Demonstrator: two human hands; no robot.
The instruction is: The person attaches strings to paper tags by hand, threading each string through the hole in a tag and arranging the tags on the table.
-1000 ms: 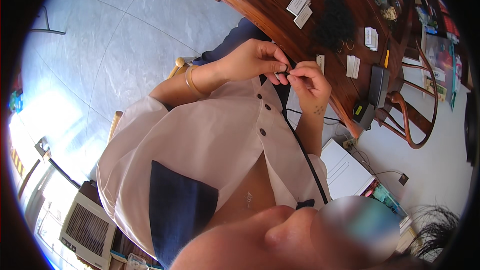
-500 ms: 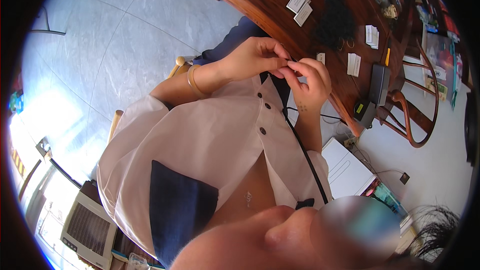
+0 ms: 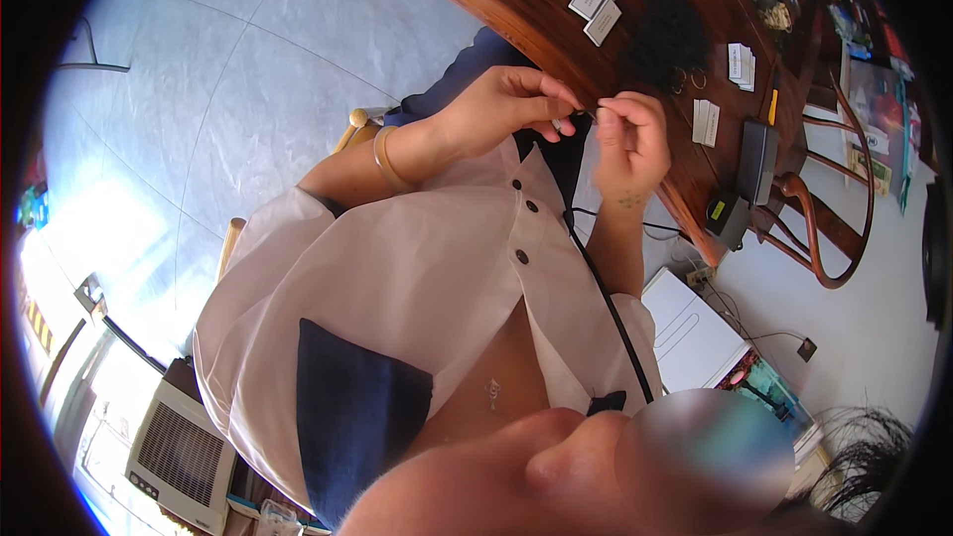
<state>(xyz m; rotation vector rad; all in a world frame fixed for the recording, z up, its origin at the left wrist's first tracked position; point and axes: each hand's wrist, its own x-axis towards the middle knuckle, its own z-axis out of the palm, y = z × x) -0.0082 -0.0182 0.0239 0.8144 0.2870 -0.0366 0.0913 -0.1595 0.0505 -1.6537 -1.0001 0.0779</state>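
Just off the table's near edge, both hands are raised in front of my shirt. My left hand [image 3: 516, 107], with a bangle on its wrist, pinches with thumb and forefinger. Facing it, my right hand [image 3: 633, 142] is closed in a pinch too. A thin dark strand [image 3: 587, 112] spans the small gap between the fingertips; its ends are hidden in the fingers. On the wooden table [image 3: 556, 35] beyond lies a tangled black pile of cords or strands [image 3: 667, 35]. Small golden hoops [image 3: 689, 79] lie at its near side.
White printed cards [image 3: 595, 8] lie beside the black pile, with further white card stacks [image 3: 706, 122] to the right. A dark box [image 3: 756, 161] and a yellow stick-like tool [image 3: 772, 106] are near the table's right end. A wooden chair [image 3: 824, 238] stands past it.
My hands have drawn apart from touching fingertips. The right hand has moved a little right and turned, and the dark strand now shows between them.
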